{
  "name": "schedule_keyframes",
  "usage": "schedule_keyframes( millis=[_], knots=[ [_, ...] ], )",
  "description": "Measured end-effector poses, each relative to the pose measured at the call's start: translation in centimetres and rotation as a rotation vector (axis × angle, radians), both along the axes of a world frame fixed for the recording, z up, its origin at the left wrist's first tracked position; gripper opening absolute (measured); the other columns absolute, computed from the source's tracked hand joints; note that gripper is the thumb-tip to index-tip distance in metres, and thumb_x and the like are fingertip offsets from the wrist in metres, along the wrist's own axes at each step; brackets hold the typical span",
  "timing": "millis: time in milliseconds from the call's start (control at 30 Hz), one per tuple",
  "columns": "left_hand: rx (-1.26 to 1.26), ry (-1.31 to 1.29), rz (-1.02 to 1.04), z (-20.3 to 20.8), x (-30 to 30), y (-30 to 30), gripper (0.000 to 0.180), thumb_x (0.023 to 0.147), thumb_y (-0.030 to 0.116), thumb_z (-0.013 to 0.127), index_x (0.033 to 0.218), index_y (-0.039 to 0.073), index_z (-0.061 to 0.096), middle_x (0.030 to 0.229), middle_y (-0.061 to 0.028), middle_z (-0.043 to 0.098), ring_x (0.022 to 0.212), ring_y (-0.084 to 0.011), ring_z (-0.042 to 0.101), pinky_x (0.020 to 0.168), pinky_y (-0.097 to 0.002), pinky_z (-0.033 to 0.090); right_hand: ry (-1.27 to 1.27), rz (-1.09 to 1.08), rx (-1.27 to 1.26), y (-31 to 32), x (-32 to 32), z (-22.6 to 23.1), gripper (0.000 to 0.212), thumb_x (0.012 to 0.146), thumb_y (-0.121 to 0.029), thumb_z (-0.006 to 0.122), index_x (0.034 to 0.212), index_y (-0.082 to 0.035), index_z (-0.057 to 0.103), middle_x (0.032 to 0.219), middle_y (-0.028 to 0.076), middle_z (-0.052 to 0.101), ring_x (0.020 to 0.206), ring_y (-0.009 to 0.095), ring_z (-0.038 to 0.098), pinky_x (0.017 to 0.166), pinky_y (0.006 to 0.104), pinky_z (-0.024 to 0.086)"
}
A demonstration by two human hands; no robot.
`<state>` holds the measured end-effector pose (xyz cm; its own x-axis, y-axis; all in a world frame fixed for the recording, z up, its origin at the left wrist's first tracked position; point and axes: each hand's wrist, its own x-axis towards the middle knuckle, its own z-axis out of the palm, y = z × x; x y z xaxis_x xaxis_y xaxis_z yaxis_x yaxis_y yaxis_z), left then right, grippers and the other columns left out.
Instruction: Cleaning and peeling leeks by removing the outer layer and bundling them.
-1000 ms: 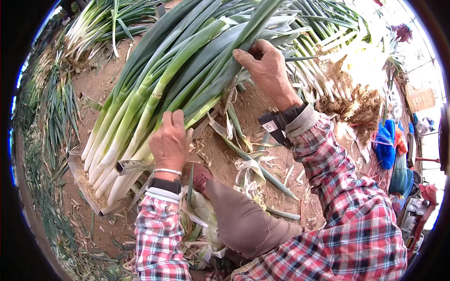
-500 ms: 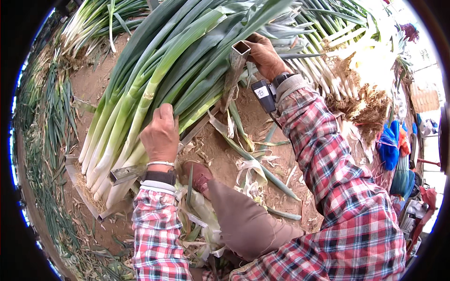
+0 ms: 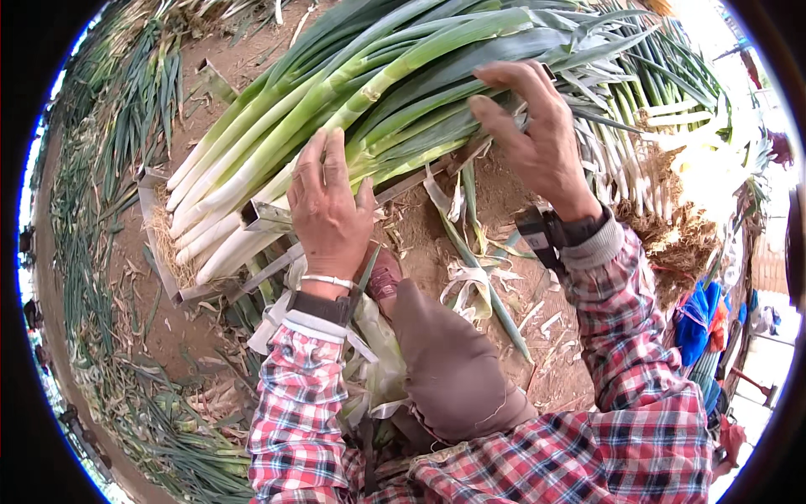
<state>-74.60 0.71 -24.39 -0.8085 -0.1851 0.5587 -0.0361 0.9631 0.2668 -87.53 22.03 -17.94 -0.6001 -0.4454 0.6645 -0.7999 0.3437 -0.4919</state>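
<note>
A thick bundle of big green onions (image 3: 239, 168) lies in a metal frame (image 3: 180, 294), white root ends at the left and dark green leaves toward the far right. My left hand (image 3: 332, 210) rests against the near side of the bundle, its fingers stretched over the pale stalks beside a square metal post (image 3: 267, 217). Over the leaves, my right hand (image 3: 541, 139) hovers with thumb and fingers apart and nothing between them. Its fingertips are close to the leaves; whether they touch I cannot tell.
Another pile of green onions (image 3: 630, 160) with brown roots lies at the right. Loose leaves (image 3: 491, 311) and peelings litter the soil around my shoe (image 3: 384, 277). More green onions (image 3: 151, 84) spread along the left. Blue plastic bags (image 3: 698, 315) sit at the far right.
My right hand has let go of the far metal post and opened over the leaves. My left fingers, curled before, now stretch out. The whole view has shifted.
</note>
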Motion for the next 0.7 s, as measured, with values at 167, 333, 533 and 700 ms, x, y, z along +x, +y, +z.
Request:
schedule_keyframes(
  millis=[167,333,533,700],
  knots=[
    [0.009,-0.150,0.095,-2.1,-1.5,-1.3,0.076,0.079,0.013,0.074,0.146,0.007,0.039,0.134,-0.0130,0.050,0.122,-0.0311,0.051,0.104,-0.0432,0.041,0.365,0.052,0.520,-6.9,-5.7,-1.1,0.040,0.085,-0.049,0.066,0.115,-0.021,0.065,0.106,0.008,0.059,0.111,0.026,0.053,0.098,0.0430,0.035],
    [-0.107,-0.051,0.048,-3.3,0.9,-2.8,0.064,0.082,0.005,0.060,0.144,0.004,0.043,0.134,-0.0151,0.052,0.124,-0.0322,0.052,0.108,-0.0431,0.040,0.327,-0.058,0.540,-5.9,-3.0,-2.7,0.037,0.083,-0.047,0.069,0.111,-0.022,0.069,0.104,0.002,0.058,0.106,0.024,0.053,0.095,0.0427,0.034],
    [0.015,0.114,-0.098,-2.3,8.9,-4.5,0.036,0.086,0.018,0.066,0.121,0.007,0.060,0.120,-0.0108,0.060,0.113,-0.0275,0.059,0.096,-0.0399,0.049,0.275,-0.059,0.676,-6.7,-4.4,-2.8,0.038,0.085,-0.049,0.067,0.112,-0.022,0.069,0.107,0.003,0.057,0.108,0.024,0.051,0.098,0.0443,0.031],
    [-0.296,-0.173,0.302,-1.1,13.1,-17.1,0.056,0.082,0.029,0.072,0.131,0.008,0.053,0.118,-0.0108,0.056,0.111,-0.0289,0.055,0.096,-0.0446,0.046,0.278,0.091,0.697,-8.8,-3.4,-2.4,0.047,0.078,-0.054,0.072,0.111,-0.022,0.069,0.106,0.003,0.057,0.109,0.025,0.050,0.098,0.0447,0.030]
  ],
)
